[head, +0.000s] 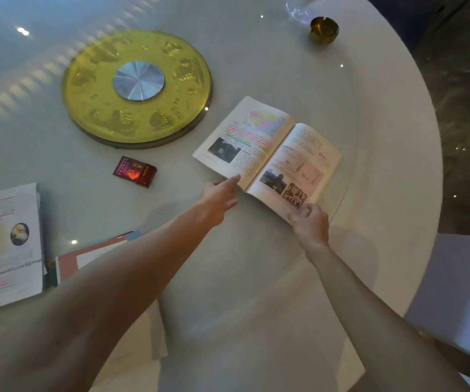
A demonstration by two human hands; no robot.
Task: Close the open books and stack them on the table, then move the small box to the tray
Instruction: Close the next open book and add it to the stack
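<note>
now two open books (267,154) lie on the table (383,137), left hand (219,198) fingertip touching one's near edge, right hand (310,222) pinching its corner, one small red box (135,171) nearby.

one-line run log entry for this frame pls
stage: closing open book | left hand: at near-left page edge | right hand: pinching near-right corner | small red box: on table, untouched | second book: open, left

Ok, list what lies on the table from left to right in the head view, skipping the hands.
Open book at the left edge → closed book with the pink cover → small red box → open book being handled → brass ashtray.
</note>
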